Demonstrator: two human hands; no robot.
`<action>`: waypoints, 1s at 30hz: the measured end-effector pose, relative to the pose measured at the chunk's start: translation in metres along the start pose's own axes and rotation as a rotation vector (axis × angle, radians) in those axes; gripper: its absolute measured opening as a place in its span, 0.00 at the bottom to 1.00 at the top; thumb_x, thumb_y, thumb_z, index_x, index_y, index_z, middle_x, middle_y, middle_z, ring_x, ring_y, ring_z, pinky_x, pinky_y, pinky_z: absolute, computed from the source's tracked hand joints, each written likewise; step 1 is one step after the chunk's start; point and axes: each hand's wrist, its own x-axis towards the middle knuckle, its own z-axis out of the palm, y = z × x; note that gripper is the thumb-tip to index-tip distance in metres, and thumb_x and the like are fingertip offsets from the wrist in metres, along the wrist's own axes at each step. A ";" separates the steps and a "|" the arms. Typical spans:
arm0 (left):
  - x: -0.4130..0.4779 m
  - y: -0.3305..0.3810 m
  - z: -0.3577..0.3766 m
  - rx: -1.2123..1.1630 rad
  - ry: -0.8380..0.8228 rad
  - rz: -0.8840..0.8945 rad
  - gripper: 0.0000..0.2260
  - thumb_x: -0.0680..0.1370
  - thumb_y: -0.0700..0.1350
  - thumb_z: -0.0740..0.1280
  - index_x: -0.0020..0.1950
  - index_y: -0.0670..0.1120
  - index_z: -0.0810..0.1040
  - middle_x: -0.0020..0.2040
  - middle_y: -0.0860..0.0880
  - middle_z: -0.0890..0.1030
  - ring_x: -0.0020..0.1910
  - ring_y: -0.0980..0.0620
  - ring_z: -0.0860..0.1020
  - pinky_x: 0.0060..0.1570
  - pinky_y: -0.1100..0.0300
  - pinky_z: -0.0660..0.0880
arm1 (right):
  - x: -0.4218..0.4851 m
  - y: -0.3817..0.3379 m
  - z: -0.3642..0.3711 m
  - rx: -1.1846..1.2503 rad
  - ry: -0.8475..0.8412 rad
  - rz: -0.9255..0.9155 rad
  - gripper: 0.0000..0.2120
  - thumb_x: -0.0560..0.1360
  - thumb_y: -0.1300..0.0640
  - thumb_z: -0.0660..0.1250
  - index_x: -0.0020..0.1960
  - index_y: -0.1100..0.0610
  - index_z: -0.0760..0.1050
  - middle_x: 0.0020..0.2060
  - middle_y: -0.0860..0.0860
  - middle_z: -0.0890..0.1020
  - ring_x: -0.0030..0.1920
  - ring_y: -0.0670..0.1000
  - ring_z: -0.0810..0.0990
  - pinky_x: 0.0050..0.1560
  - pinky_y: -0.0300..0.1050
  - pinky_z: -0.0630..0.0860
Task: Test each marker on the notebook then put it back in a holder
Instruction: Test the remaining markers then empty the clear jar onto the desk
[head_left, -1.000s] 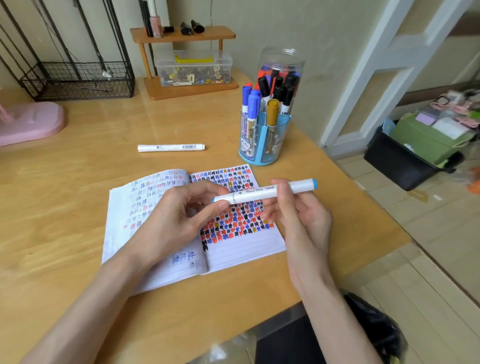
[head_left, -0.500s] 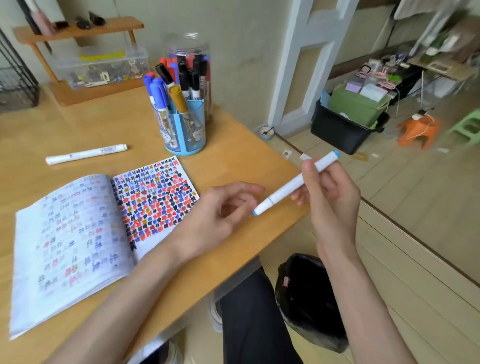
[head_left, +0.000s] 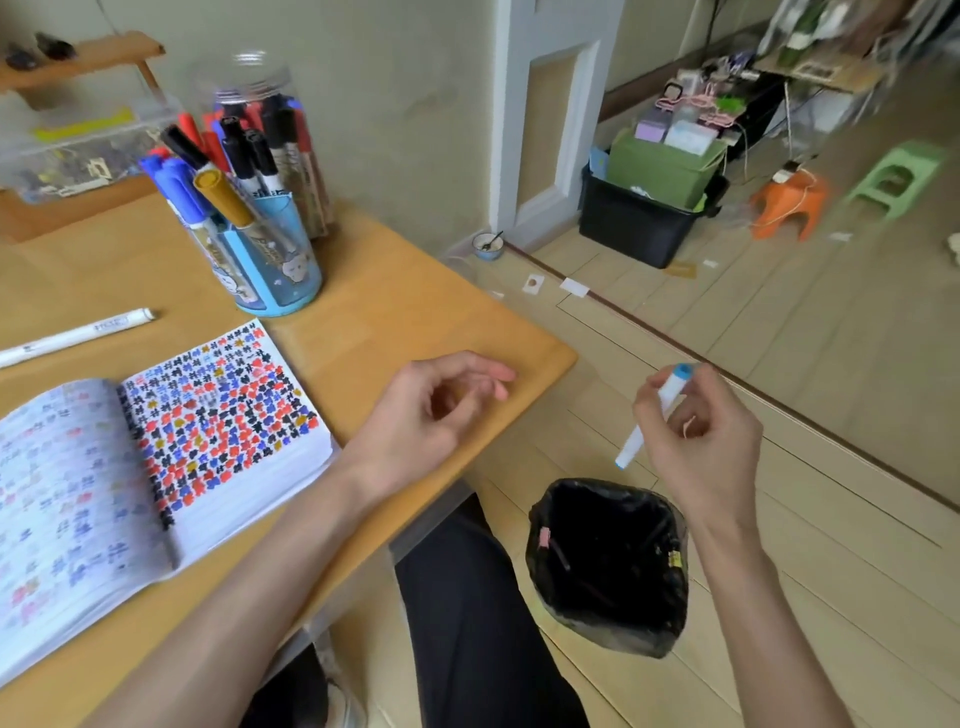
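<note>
Nearest, on the floor off the table's right edge, stands a bin (head_left: 608, 566) lined with a black bag. Its inside is too dark to make out what it holds.

Just above and beyond the bin, the right hand (head_left: 696, 441) hangs over the floor, clear of the table (head_left: 415, 322). Its thumb and curled fingers (head_left: 647, 410) pinch a light-blue marker (head_left: 655, 415), a white barrel with blue at both ends. The marker tilts, with one end up by the fingertips and the other pointing down and left.

The left hand (head_left: 431, 410) hovers over the table near its front right corner. The palm is turned inward, the fingers are loosely curled, and it holds nothing.

To its left, the notebook (head_left: 156, 467) lies open along the front edge, its right page packed with red, blue, black and yellow marks. A white marker (head_left: 72, 335) lies flat on the table behind it, towards the left edge.

Farther back, near the right edge, a blue holder (head_left: 275, 260) carries blue-capped, black-capped and gold-capped markers, all leaning left. Just behind it a clear jar (head_left: 265, 140) holds more markers with red, black and blue caps.

On the floor by the far wall, a black crate (head_left: 639, 223) holds a green box with small packets on top.
</note>
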 end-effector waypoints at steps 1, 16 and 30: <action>0.001 0.000 0.000 0.004 0.004 0.004 0.10 0.85 0.41 0.65 0.59 0.52 0.84 0.48 0.56 0.86 0.43 0.42 0.79 0.45 0.44 0.76 | -0.003 0.005 -0.001 -0.052 0.014 -0.007 0.05 0.76 0.56 0.74 0.50 0.51 0.79 0.33 0.41 0.76 0.31 0.48 0.72 0.34 0.41 0.74; -0.024 0.007 -0.046 0.060 0.150 0.039 0.10 0.85 0.39 0.66 0.58 0.52 0.84 0.49 0.56 0.85 0.47 0.46 0.82 0.49 0.45 0.75 | -0.019 -0.082 0.086 0.217 -0.244 -0.258 0.06 0.76 0.52 0.70 0.52 0.52 0.80 0.42 0.45 0.82 0.38 0.49 0.79 0.37 0.37 0.73; -0.103 -0.035 -0.173 0.102 0.508 -0.103 0.10 0.84 0.38 0.64 0.57 0.48 0.84 0.50 0.54 0.86 0.46 0.59 0.82 0.45 0.66 0.74 | -0.065 -0.187 0.208 0.390 -0.768 -0.364 0.08 0.78 0.61 0.72 0.56 0.53 0.81 0.42 0.48 0.83 0.39 0.49 0.81 0.37 0.35 0.73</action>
